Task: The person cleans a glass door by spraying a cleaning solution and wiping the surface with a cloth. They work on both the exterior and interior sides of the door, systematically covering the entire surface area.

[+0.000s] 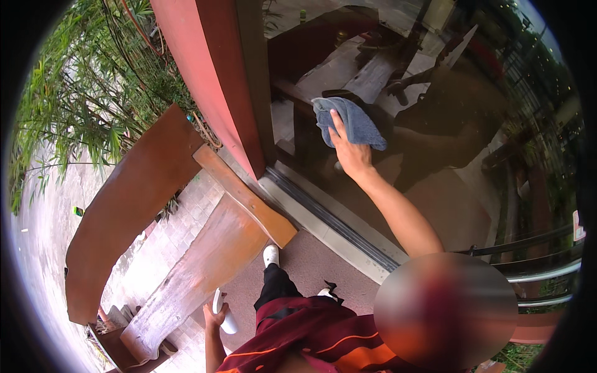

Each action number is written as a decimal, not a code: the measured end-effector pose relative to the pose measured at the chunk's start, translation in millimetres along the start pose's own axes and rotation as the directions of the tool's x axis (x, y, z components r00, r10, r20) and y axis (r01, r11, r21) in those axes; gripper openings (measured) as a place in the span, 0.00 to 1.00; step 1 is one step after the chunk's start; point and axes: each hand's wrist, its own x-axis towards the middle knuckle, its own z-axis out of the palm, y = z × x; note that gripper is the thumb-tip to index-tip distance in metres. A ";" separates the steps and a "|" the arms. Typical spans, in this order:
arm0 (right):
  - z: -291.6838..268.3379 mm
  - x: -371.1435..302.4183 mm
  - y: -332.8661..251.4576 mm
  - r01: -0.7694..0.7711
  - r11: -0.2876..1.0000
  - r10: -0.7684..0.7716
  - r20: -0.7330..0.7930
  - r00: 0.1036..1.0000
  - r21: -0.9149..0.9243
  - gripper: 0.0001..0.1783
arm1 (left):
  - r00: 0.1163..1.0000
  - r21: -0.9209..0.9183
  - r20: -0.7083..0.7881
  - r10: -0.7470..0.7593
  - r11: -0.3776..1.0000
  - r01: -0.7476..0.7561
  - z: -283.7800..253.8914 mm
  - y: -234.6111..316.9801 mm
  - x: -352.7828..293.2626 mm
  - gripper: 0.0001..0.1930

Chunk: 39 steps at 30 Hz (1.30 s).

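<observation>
1. The blue cloth (349, 121) is lying bunched against the glass door (435, 186), its long axis running from upper left to lower right, with the lower right corner pointing away from the red post (205, 68).
2. The white spray bottle (225, 314) is hanging low, well apart from the glass door, its long axis running nearly upright with a slight tilt.
3. The glass door is standing just right of the red post and is reflecting the person and some furniture. A metal door track (336, 217) is running along its foot.
4. A wooden bench (186, 261) is sitting left of the glass door, on pale paving, with green bamboo leaves (74, 112) beyond it.
5. The right hand (349, 149) is pressing the blue cloth flat against the glass door, fingers spread wide and extended over the fabric.
6. The left hand (214, 317) is wrapping closed around the white spray bottle, near the wooden bench.
</observation>
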 end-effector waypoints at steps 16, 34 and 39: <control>-40.7 66.4 -0.1 -0.077 0.980 0.132 -0.314 0.940 0.181 0.19 | 0.935 0.015 0.122 0.334 0.941 -0.338 -51.0 75.7 129.5 0.21; -331.1 -275.4 225.4 -0.714 0.699 0.491 -0.746 0.450 0.029 0.38 | 0.912 -0.105 0.250 0.324 0.946 -0.307 64.1 108.9 69.9 0.21; -270.2 -80.5 147.8 -0.497 0.840 0.287 -0.599 0.748 -0.218 0.42 | 0.905 -0.058 0.250 0.345 0.938 -0.342 39.5 98.0 90.2 0.21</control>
